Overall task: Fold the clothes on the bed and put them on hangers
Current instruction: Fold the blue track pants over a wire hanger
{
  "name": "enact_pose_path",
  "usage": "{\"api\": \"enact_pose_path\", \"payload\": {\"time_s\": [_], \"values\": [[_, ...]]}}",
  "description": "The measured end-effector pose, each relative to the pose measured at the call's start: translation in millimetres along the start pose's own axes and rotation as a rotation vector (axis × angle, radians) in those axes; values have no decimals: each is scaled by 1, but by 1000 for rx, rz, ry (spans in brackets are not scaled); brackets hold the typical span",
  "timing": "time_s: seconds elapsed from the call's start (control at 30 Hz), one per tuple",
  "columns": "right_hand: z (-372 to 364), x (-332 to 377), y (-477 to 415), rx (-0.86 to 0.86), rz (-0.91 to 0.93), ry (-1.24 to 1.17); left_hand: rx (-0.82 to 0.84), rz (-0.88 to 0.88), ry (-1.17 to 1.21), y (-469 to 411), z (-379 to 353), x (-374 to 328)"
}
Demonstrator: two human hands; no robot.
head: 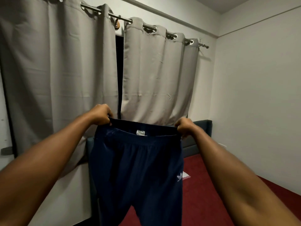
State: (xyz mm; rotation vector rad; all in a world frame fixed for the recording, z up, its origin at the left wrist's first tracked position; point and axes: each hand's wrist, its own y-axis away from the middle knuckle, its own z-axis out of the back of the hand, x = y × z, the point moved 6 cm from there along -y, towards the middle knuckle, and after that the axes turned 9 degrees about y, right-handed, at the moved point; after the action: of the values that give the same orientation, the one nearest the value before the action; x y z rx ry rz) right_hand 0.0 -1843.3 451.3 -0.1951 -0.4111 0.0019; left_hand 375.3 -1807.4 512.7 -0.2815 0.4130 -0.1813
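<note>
**Navy track trousers: in hand, unfolded, unhung**

**Item.** One pair of navy track trousers (136,168), with a small white label (140,132) inside the waistband between my two hands and a pale trefoil logo (179,176) below my right hand. I am holding them up in the air by the waistband. The legs are hanging below my hands and running out of view at the bottom.

**Hands.** My left hand (101,115) is pinching the left end of the waistband, fingers curled round the elastic. My right hand (184,127) is gripping the right end the same way. The waistband is pulling fairly taut between them.

**Progress, as I am judging it.** The trousers are hanging at full length with no fold in them, so the folding of this piece is not yet begun. I am reading this as the squaring-up ahead of a first fold. Neither hand is carrying a hanger.

**Below my right hand.** The bed (211,185), under a dark red cover, with something white (186,176) lying on it just past the trouser leg. Too little of it is showing for me to name it.

**Beyond both hands.** Grey curtains (57,70) on a metal rod (171,34). A small brown object (117,23) is hanging at the rod, high above my left hand. It is possibly part of a hanger, though I cannot tell.

**Outstanding.** Folding, finding a hanger and hanging the trousers, and doing the same for any further clothes lying out of view.
</note>
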Motion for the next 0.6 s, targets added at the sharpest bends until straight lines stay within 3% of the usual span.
{"api": "enact_pose_path", "payload": {"time_s": [0.1,0.17,0.27,0.43,0.53,0.6], "values": [[26,14,-5,-6,41,-102,152,169,103,10,-2,23],[30,19,-1,85,64,-171,222,267,216,25,-3,36],[35,18,5,174,92,-255,178,330,499,40,-1,41],[53,19,20,-16,67,-550,4,286,897,52,3,29],[39,15,34,147,72,-558,-103,245,881,58,-4,22],[29,5,39,266,87,-548,-19,186,894,64,-17,20]]}}
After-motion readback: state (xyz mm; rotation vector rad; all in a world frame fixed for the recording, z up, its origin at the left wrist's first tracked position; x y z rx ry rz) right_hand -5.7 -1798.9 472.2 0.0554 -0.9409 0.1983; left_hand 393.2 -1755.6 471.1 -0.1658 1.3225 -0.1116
